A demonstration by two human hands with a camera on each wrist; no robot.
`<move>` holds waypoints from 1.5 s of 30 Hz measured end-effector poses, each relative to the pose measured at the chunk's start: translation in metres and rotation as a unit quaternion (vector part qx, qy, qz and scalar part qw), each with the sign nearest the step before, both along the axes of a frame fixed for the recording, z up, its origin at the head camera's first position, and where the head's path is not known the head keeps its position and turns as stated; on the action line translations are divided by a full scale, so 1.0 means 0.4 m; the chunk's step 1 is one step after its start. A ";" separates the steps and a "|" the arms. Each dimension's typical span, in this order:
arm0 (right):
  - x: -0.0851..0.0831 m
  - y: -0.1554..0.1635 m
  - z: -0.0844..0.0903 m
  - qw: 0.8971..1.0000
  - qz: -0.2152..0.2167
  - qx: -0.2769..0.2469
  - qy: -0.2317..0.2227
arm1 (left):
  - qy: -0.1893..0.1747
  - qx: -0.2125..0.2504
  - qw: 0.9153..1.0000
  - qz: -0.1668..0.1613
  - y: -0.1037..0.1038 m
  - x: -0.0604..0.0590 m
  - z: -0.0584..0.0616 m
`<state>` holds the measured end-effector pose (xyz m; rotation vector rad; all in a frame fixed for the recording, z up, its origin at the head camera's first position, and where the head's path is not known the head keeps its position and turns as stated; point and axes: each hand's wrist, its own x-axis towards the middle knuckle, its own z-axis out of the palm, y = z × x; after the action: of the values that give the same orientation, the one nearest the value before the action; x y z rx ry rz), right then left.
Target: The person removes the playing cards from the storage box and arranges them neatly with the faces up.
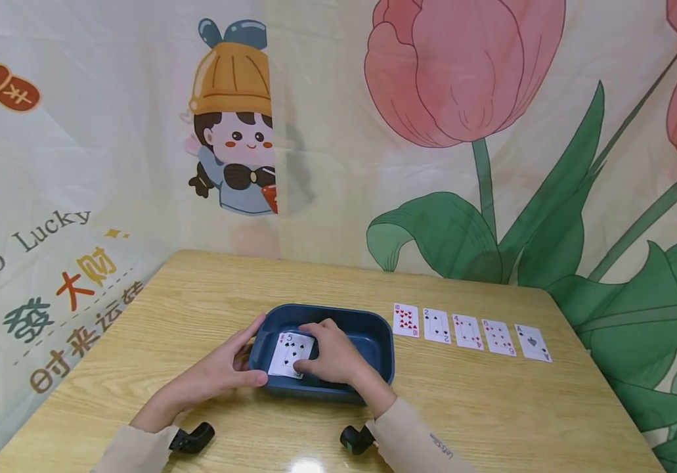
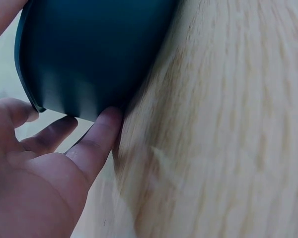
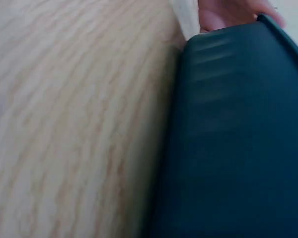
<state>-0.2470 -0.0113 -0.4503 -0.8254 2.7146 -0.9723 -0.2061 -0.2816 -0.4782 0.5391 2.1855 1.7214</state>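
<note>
tabletop (image 1: pixel 492 420) — spade five (image 1: pixel 288 355) partly behind fingers (image 1: pixel 318 330)

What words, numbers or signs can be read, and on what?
"So Lucky": left wall cloth
"發大财": same cloth
"时来运转": same cloth
"10": row's leftmost card
"2": second card
"4": third card
"6": fourth card
"A": fifth card
"5": top card in box
Too small: sleeve lettering, pouch sign, lower card's index.

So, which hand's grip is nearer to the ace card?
Right. The right grip is inside the blue tray, left of the ace card; the left grip is farther, at the tray's left end.
</note>
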 end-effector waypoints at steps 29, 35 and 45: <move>0.005 -0.044 -0.024 0.996 -0.035 0.079 0.023 | 0.000 0.016 1.000 -0.008 -0.010 -0.003 0.000; 0.002 -0.040 -0.029 0.996 -0.040 0.071 0.021 | 0.003 0.015 1.000 -0.006 -0.007 -0.003 0.001; 0.000 -0.028 -0.036 0.997 -0.043 0.056 0.022 | -0.001 0.019 1.000 -0.007 -0.001 -0.006 -0.007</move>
<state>-0.2469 -0.0224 -0.4648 -0.7249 2.8340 -0.8165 -0.2084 -0.2820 -0.4809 0.5622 2.1459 1.7592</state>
